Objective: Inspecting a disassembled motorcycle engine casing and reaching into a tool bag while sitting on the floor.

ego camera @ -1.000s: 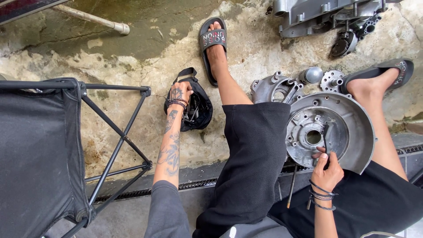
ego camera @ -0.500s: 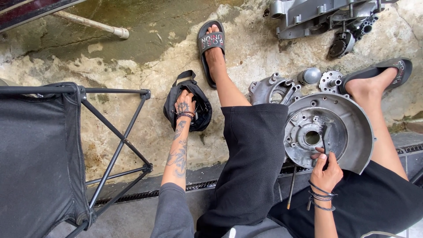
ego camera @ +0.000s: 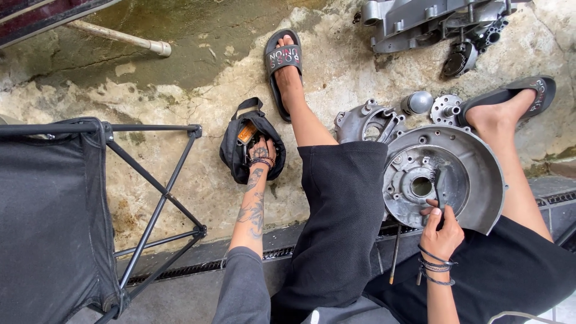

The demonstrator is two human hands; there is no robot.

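Spreading across most of the view is a cracked, stained concrete floor (ego camera: 180,78), and a black folding chair (ego camera: 54,216) fills the left side. The person sits with both legs stretched out, feet in black slide sandals. Top right lies a grey engine casing (ego camera: 432,21). Propped against the right leg is a round metal cover plate (ego camera: 462,162), tilted toward the camera; behind it rest a smaller cast housing (ego camera: 366,123), a domed cap (ego camera: 417,102) and a small flanged hub (ego camera: 447,108).

Left of the left leg, a small black pouch (ego camera: 237,156) sits open on the floor, something orange showing inside. The left hand (ego camera: 262,153) is pushed into its mouth; the fingers are hidden, so I cannot tell whether they grip anything. The right hand (ego camera: 441,231) is closed around the handle of a small brush (ego camera: 435,186), bristles against the plate's inner face near the centre hole. A thin rod-like tool (ego camera: 394,255) lies just below the plate.

The main risk, in my judgement, is the plate: only the brush hand and the leg appear to steady it, so with attention split toward the pouch it could slide or tip onto the concrete. Loose items could also spill from the pouch if it is tugged.
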